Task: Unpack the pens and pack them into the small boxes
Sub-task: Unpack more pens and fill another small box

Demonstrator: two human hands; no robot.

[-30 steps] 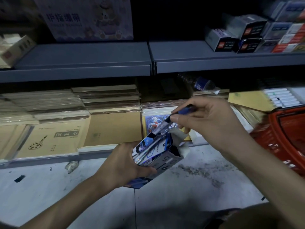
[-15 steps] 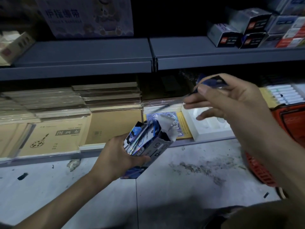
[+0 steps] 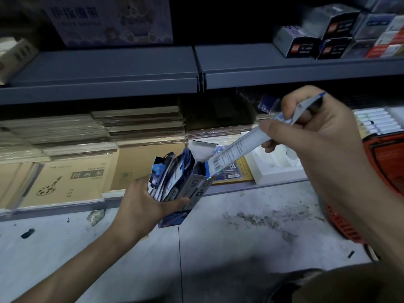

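Head view: at 9 o'clock in the frame, tan sketchbooks (image 3: 72,178) lie stacked on the bottom shelf. The left forearm comes in from 7 o'clock and slants up toward the middle. The left hand (image 3: 140,206) has its back to the camera, fingers curled round the far side of a small box (image 3: 196,184) and thumb pressed across its near face. The box hangs above the grey floor (image 3: 240,237), tilted so its open mouth faces 1 o'clock, with the torn flap raised behind it. Several blue and white packed pens (image 3: 172,169) stand crowded inside, their tops fanned out of the mouth.

A long flat pen pack (image 3: 236,149) runs from the box mouth toward 2 o'clock, its barcoded lower end touching the box's rim. The right hand (image 3: 323,138) pinches its upper half, thumb on the near side and fingers folded close over the far side, and the blue tip pokes out past the knuckles. The right forearm enters from 4 o'clock. A white tray (image 3: 277,169) sits on the shelf below that hand, and a red basket (image 3: 387,158) stands at 3 o'clock
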